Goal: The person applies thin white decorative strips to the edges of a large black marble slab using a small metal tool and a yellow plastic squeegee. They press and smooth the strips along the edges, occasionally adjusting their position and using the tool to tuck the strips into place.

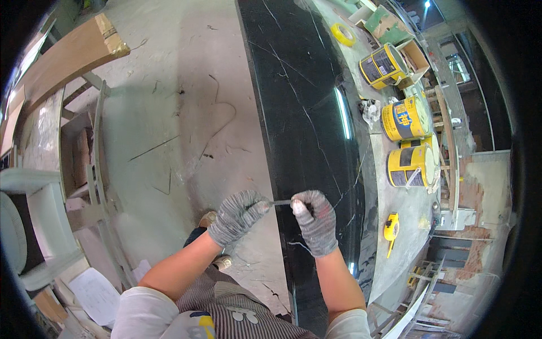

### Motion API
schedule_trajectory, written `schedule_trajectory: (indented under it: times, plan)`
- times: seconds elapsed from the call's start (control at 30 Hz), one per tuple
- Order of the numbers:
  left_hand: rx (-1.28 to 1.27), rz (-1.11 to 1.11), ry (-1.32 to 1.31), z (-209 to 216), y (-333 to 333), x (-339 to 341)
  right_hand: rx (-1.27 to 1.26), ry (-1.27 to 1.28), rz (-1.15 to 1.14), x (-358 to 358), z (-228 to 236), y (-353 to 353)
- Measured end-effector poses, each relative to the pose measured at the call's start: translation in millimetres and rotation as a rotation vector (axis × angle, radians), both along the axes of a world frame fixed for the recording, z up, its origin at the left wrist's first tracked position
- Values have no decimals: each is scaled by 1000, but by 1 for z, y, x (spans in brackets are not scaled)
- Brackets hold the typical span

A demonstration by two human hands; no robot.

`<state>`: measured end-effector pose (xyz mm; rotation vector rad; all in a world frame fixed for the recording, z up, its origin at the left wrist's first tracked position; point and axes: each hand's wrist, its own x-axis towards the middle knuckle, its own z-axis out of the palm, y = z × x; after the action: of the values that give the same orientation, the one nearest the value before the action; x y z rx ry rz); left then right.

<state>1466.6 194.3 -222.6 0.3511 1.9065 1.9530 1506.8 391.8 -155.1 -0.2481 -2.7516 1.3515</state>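
A short, thin dark strip (280,202) is stretched between my two hands, over the near edge of a glossy black stone slab with white veins (299,90). My left hand (236,217), in a grey knitted glove, pinches the strip's left end, just off the slab's edge. The right end is pinched by my right hand (317,225), which is gloved alike and stands above the slab. Exactly what the strip is made of is too small to tell.
Right of the slab lie yellow-and-black cans (405,165), a yellow tape measure (390,227), crumpled wrapping (370,112) and a yellow tape roll (343,35). Cardboard (73,62) covers a wooden frame at the far left, beside white moulded pieces (53,226). Dusty floor (152,124) lies between.
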Motion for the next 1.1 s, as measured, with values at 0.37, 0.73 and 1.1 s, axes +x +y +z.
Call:
schedule_trajectory:
  times: [0.37,0.73,1.1]
  plan:
    - [-332,329,285,-16,37,-110,402,164,174,-148,-30,8]
    - [-470,395,419,-23,43,-105,378,52,248,-145,-30,8]
    - [-496,449,401,-24,40,-116,383,98,255,-159,-33,-1]
